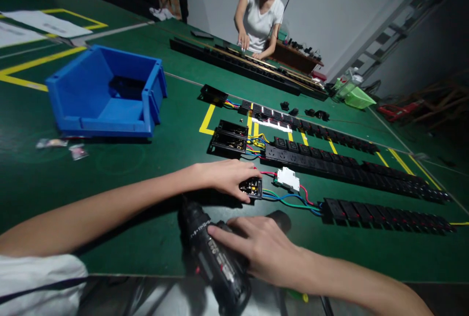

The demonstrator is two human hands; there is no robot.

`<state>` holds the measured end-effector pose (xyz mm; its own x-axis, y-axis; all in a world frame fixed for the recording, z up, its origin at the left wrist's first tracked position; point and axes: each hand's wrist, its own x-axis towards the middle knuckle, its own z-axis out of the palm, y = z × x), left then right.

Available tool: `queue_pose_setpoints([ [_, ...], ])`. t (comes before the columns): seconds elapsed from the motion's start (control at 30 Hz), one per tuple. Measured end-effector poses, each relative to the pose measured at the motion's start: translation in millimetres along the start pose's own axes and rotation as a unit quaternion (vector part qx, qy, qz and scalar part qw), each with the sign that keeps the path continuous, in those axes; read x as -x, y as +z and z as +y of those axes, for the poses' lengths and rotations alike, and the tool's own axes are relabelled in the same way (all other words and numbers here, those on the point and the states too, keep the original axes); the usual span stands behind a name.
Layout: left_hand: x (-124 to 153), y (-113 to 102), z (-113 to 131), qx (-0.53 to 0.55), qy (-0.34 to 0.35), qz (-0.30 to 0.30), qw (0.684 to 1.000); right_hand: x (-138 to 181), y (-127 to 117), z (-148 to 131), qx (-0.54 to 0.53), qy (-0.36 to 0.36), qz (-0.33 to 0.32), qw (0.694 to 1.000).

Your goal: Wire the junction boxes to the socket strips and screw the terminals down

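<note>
My left hand (pixel 229 177) rests on the green table and grips a small black end box (pixel 251 187) with wires inside. Red, green and blue wires (pixel 289 201) run from it past a white breaker (pixel 288 178) to a long black socket strip (pixel 384 214). My right hand (pixel 258 245) lies over a black cordless screwdriver (pixel 216 257) near the table's front edge, fingers wrapped loosely round its body.
A blue plastic bin (pixel 106 92) stands at the left. More black socket strips (pixel 351 167) and open black boxes (pixel 229 137) lie beyond my hands. Across the table a person in a white shirt (pixel 258 18) works on a long strip (pixel 249 64). Green trays (pixel 359 97) sit far right.
</note>
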<state>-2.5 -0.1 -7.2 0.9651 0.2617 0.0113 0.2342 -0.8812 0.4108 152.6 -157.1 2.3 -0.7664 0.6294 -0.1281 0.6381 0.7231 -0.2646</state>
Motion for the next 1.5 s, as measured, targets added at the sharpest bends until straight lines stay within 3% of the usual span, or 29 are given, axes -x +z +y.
queue_pose_setpoints([
  [0.23, 0, 0, 3, -0.008, -0.017, -0.006, 1.000, -33, 8, -1, -0.004, 0.000, 0.013, 1.000],
  [0.4, 0, 1, 1, -0.003, -0.020, -0.002, 1.000, -38, 1, -1, 0.018, -0.035, 0.030, 0.999],
  [0.47, -1, 2, 0, -0.006, -0.015, 0.000, 1.000, -31, -2, 9, -0.003, -0.067, 0.073, 0.995],
  [0.53, -2, 3, -1, -0.007, -0.009, 0.001, 1.000, -20, -2, 26, -0.029, -0.077, 0.157, 0.984],
  [0.6, -3, 3, -1, -0.004, -0.006, 0.000, 1.000, -7, 0, 48, -0.030, -0.040, 0.255, 0.966],
  [0.67, -3, 3, -2, 0.007, -0.008, 0.001, 1.000, 6, 4, 71, -0.024, 0.029, 0.309, 0.950],
  [0.77, -4, 4, -3, 0.034, -0.014, -0.001, 0.999, 20, 15, 97, -0.045, 0.112, 0.307, 0.944],
  [0.83, -5, 4, -5, 0.051, -0.015, -0.007, 0.999, 24, 21, 105, -0.056, 0.131, 0.286, 0.948],
  [0.97, -6, 6, -7, 0.078, -0.020, -0.013, 0.997, 25, 27, 108, -0.085, 0.120, 0.251, 0.957],
  [1.5, -9, 5, 0, 0.085, -0.053, -0.036, 0.994, 26, 34, 110, -0.121, 0.097, 0.278, 0.948],
])
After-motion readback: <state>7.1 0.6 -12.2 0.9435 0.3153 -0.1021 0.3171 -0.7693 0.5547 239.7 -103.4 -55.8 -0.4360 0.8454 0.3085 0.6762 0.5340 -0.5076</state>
